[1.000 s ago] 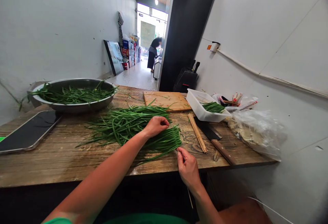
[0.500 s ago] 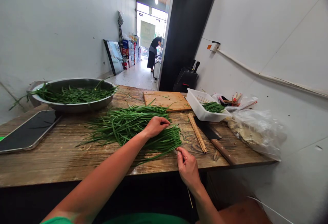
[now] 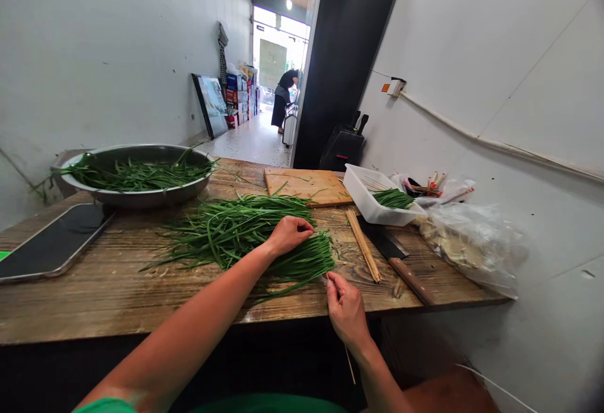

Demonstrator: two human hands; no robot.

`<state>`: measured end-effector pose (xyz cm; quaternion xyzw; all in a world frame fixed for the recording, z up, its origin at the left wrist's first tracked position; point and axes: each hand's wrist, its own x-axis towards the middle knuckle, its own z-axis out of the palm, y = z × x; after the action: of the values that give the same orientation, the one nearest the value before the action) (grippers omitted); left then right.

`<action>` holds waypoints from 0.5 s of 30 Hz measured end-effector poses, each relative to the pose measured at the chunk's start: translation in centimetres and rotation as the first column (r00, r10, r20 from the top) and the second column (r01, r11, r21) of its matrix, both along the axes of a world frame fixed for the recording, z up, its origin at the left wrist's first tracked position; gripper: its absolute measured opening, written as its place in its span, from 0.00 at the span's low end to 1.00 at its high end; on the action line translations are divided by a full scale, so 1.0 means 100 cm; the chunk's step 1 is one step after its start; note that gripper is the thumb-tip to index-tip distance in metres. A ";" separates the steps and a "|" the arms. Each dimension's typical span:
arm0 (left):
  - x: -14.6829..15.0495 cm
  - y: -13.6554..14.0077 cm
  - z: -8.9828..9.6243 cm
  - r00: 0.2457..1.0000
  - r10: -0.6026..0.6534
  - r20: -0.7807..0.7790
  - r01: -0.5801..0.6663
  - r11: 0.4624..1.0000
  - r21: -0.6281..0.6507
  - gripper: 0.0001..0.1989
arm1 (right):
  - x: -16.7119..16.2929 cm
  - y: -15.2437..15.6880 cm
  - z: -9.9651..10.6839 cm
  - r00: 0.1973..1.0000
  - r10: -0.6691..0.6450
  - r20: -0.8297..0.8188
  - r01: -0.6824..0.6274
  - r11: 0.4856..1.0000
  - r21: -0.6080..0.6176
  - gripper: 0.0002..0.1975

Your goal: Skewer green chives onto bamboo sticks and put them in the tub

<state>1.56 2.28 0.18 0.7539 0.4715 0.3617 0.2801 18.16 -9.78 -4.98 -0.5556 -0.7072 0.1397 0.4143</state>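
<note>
A pile of garlic chives (image 3: 236, 224) lies across the table, its cut ends lined up toward the right. Over these stems rests my left hand (image 3: 289, 235), thumb and fingers pinched together; whatever is between the fingertips is too small to make out. My right hand (image 3: 346, 306) is closed around a thin bamboo skewer (image 3: 350, 366) at the table's front edge. The skewer's upper tip is by the lower corner of the chive ends, and its other end hangs below the hand. A bundle of similar skewers (image 3: 363, 246) lies to the right.
Beside the skewers lies a cleaver (image 3: 408, 277). Behind are a cutting board (image 3: 306, 186) and a white plastic tray (image 3: 377, 211) holding skewered chives. A metal basin (image 3: 141, 198) of chives, a phone (image 3: 51, 240) and a plastic bag (image 3: 465, 240) also occupy the table. A person (image 3: 283, 101) stands far back.
Both hands, the skewer and the chives stay nearly where they were. Only a very slight shift of the view shows.
</note>
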 end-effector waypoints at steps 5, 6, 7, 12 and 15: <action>-0.001 0.002 -0.003 0.999 -0.037 0.014 0.037 0.999 -0.003 0.11 | 0.000 0.000 0.000 1.000 -0.005 0.011 0.005 1.000 0.011 0.16; -0.001 0.002 -0.003 0.999 -0.044 0.017 0.044 0.999 -0.004 0.11 | 0.000 0.000 0.000 1.000 -0.010 0.010 0.010 1.000 0.009 0.16; -0.001 0.002 -0.004 0.999 -0.046 0.018 0.046 0.999 -0.002 0.11 | 0.000 0.000 0.000 1.000 -0.013 0.009 0.013 1.000 0.006 0.17; -0.001 0.002 -0.003 0.999 -0.039 0.023 0.039 0.999 0.020 0.11 | -0.001 -0.001 0.001 1.000 -0.008 0.007 0.008 1.000 -0.001 0.16; -0.001 0.002 -0.003 0.999 -0.041 0.024 0.040 0.999 0.023 0.11 | -0.001 -0.001 0.003 1.000 -0.016 0.018 0.016 1.000 0.019 0.16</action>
<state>1.45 2.47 -0.09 0.7619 0.4485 0.3706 0.2848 18.07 -9.86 -4.72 -0.5586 -0.7079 0.1247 0.4139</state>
